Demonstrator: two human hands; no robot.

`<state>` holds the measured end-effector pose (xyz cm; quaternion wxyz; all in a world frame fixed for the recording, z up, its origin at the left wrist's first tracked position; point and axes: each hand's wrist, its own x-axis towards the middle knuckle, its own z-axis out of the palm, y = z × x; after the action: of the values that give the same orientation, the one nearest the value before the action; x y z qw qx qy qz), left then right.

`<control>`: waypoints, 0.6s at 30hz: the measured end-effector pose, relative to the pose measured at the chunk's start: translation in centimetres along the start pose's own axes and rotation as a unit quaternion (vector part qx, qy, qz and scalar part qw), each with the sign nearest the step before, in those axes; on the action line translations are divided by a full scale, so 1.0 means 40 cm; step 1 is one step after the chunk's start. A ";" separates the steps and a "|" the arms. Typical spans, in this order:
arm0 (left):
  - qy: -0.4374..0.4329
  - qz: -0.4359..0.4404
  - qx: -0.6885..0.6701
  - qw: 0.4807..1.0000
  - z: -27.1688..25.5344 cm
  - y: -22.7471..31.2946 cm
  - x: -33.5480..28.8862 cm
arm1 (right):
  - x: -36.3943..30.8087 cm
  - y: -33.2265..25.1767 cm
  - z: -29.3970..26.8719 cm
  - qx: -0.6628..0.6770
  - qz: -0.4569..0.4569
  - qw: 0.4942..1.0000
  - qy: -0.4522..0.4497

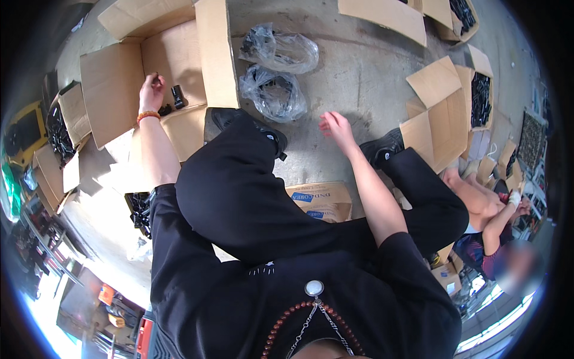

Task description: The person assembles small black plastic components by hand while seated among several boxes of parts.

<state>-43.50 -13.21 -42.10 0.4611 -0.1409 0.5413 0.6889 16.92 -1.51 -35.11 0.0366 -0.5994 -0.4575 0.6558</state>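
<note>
My left hand (152,91) reaches over an open cardboard box (110,84) at the upper left. Its fingers are curled, with a small dark spot at their tips that I cannot make out. Just right of it, inside the box, a short black cylindrical part (177,96) is standing or leaning. Another small black piece (164,110) shows beside my wrist. My right hand (336,127) hangs above the concrete floor, between my shoes. Its fingers are loosely apart, and nothing shows in them.
Two clear plastic bags (280,99) with dark contents lie on the floor ahead. Open cartons (439,128) stand at right, one filled with black parts (480,99). A closed carton (326,197) sits beneath my legs. A co-worker (487,218) sits at far right. More black parts (58,134) fill a carton at left.
</note>
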 end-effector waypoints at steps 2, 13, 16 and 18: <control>0.078 0.006 0.282 0.956 0.039 -0.042 -0.015 | 0.029 -0.025 0.041 -0.064 -0.050 0.997 0.006; 0.244 -0.026 0.778 0.578 0.058 -0.182 -0.001 | 0.224 -0.195 0.327 -0.447 -0.222 0.866 0.000; 0.169 -0.002 0.837 0.520 0.101 -0.164 -0.071 | 0.255 -0.196 0.354 -0.496 -0.203 0.842 0.053; 0.115 0.025 0.856 0.503 0.085 -0.159 -0.070 | 0.257 -0.189 0.358 -0.507 -0.223 0.830 0.068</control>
<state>-35.96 -11.64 -42.78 0.2728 0.2584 0.9187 -0.1218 -1.45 1.01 -39.94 -0.0963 -0.4588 -0.8432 0.2631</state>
